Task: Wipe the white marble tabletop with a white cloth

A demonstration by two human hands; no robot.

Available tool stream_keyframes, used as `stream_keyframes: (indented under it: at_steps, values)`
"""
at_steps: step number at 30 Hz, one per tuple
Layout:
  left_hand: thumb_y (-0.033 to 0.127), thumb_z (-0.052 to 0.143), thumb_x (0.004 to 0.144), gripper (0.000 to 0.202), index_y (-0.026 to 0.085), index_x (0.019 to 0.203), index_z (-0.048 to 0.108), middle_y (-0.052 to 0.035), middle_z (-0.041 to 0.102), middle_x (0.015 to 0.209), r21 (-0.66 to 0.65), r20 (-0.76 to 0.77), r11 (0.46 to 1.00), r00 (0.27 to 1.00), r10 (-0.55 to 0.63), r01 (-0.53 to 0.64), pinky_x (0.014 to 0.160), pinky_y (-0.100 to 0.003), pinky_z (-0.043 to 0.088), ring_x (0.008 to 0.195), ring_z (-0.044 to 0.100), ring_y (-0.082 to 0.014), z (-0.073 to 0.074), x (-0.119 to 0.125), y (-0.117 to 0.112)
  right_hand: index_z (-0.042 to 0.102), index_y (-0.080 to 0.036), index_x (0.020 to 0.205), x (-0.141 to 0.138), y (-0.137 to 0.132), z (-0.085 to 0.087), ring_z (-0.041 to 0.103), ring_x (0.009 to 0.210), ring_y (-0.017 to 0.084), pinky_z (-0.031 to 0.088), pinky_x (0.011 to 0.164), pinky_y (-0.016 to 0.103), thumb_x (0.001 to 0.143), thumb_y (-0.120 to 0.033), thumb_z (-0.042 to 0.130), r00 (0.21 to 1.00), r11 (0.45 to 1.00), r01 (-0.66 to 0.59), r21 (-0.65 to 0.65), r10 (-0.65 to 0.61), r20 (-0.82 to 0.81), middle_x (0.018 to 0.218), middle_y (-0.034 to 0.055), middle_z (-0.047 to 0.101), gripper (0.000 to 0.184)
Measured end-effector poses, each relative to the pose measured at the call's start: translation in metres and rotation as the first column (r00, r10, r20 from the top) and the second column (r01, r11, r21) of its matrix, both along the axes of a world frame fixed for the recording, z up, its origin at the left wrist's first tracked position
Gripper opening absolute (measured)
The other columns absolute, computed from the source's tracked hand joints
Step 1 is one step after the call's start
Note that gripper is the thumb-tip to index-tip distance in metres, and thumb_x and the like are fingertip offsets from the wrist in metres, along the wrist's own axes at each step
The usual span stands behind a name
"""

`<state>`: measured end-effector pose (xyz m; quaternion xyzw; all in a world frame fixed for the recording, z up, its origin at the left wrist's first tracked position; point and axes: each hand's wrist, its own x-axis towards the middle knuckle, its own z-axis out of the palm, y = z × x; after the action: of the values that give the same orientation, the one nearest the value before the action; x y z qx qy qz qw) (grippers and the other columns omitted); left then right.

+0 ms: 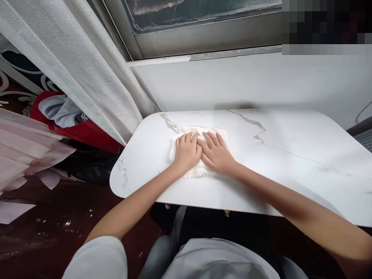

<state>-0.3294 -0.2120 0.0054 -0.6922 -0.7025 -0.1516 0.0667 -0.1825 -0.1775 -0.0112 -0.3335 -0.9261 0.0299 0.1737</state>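
Note:
A small white fluffy cloth lies flat on the left part of a white marble-patterned table. My left hand rests palm down on the cloth's left half, fingers stretched out and close together. Beside it, touching at the thumbs, my right hand lies flat on the cloth's right half with its fingers extended. Most of the cloth is hidden under both hands; its top edge and lower fringe show.
A grey-white curtain hangs at the left down to the table's corner. Behind it sit a red bag with grey fabric and pink sheets. A window frame and white wall stand behind the table. Dark glossy floor lies lower left.

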Motion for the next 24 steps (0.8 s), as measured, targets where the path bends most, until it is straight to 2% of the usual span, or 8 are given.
stream_keyframes:
  at_steps: [2, 5, 9, 13, 16, 18, 22, 24]
  values:
    - [0.023, 0.037, 0.093, 0.042, 0.017, 0.129, 0.057, -0.0152, 0.06, 0.133, -0.007, -0.064, 0.999, 0.997, -0.039, 0.039, 0.101, -0.048, 0.042, 0.119, 0.055, -0.0316, 0.003, 0.007, -0.028, 0.044, -0.012, 0.147, 0.013, -0.026, 0.002, 0.025, 0.148, 0.033, 0.017, 0.121, 0.058, 0.099, -0.037, 0.03, 0.999, 0.999, -0.049, -0.002, 0.049, -0.007, 0.157, 0.0181, 0.035, 0.055]
    - [0.025, 0.04, 0.092, 0.042, 0.015, 0.128, 0.059, -0.0191, 0.06, 0.133, -0.054, -0.11, 0.991, 0.986, -0.128, 0.123, 0.093, -0.052, 0.045, 0.115, 0.056, -0.0352, 0.007, 0.016, -0.063, 0.042, -0.014, 0.148, 0.035, -0.06, 0.006, 0.02, 0.15, 0.031, 0.015, 0.123, 0.058, 0.099, -0.037, 0.032, 0.994, 0.994, -0.109, -0.029, 0.108, -0.021, 0.159, 0.0156, 0.031, 0.056]
    - [0.03, 0.042, 0.092, 0.043, 0.016, 0.13, 0.058, -0.0192, 0.061, 0.13, -0.074, -0.08, 0.974, 0.973, -0.219, 0.213, 0.093, -0.053, 0.047, 0.113, 0.057, -0.0349, 0.01, 0.032, -0.083, 0.038, -0.02, 0.152, 0.061, -0.085, 0.011, 0.012, 0.152, 0.029, 0.018, 0.123, 0.059, 0.099, -0.038, 0.036, 0.994, 0.988, -0.097, -0.119, 0.09, -0.062, 0.162, 0.0119, 0.021, 0.056]
    - [0.035, 0.039, 0.095, 0.046, 0.015, 0.134, 0.054, -0.0195, 0.058, 0.135, -0.059, -0.044, 0.963, 0.963, -0.267, 0.265, 0.104, -0.056, 0.043, 0.121, 0.055, -0.0347, 0.007, 0.055, -0.079, 0.035, -0.026, 0.152, 0.087, -0.087, 0.012, 0.009, 0.152, 0.025, 0.021, 0.123, 0.059, 0.099, -0.042, 0.034, 0.994, 0.971, -0.015, -0.237, -0.011, -0.111, 0.164, 0.0068, 0.017, 0.055]
    - [0.037, 0.036, 0.096, 0.049, 0.014, 0.138, 0.048, -0.0204, 0.053, 0.142, -0.07, 0.0, 0.95, 0.953, -0.304, 0.303, 0.117, -0.058, 0.031, 0.138, 0.043, -0.0349, 0.004, 0.074, -0.072, 0.036, -0.034, 0.15, 0.105, -0.082, 0.012, 0.011, 0.152, 0.022, 0.021, 0.123, 0.057, 0.101, -0.043, 0.029, 0.985, 0.949, 0.023, -0.313, -0.075, -0.153, 0.163, 0.0003, 0.021, 0.051]
    - [0.038, 0.036, 0.097, 0.05, 0.016, 0.14, 0.046, -0.0193, 0.049, 0.147, -0.089, 0.032, 0.941, 0.945, -0.324, 0.326, 0.12, -0.059, 0.025, 0.144, 0.035, -0.035, 0.002, 0.085, -0.065, 0.037, -0.035, 0.149, 0.114, -0.077, 0.012, 0.014, 0.152, 0.021, 0.022, 0.123, 0.056, 0.101, -0.044, 0.027, 0.974, 0.933, 0.063, -0.354, -0.135, -0.183, 0.162, -0.0013, 0.025, 0.05]
    - [0.038, 0.037, 0.095, 0.053, 0.011, 0.14, 0.046, -0.0216, 0.043, 0.151, -0.126, 0.068, 0.923, 0.931, -0.358, 0.364, 0.121, -0.061, 0.021, 0.146, 0.03, -0.0378, 0.002, 0.099, -0.043, 0.042, -0.027, 0.144, 0.12, -0.059, 0.011, 0.017, 0.151, 0.022, 0.023, 0.123, 0.053, 0.099, -0.051, 0.027, 0.942, 0.891, 0.225, -0.395, -0.302, -0.146, 0.16, 0.0048, 0.03, 0.053]
    - [0.036, 0.04, 0.094, 0.053, 0.01, 0.139, 0.047, -0.0221, 0.044, 0.15, -0.12, 0.084, 0.924, 0.931, -0.355, 0.363, 0.121, -0.06, 0.021, 0.146, 0.031, -0.0373, 0.001, 0.1, -0.026, 0.04, -0.023, 0.145, 0.116, -0.042, 0.011, 0.018, 0.151, 0.023, 0.021, 0.124, 0.052, 0.098, -0.051, 0.027, 0.94, 0.89, 0.268, -0.37, -0.325, -0.102, 0.16, 0.0071, 0.031, 0.056]
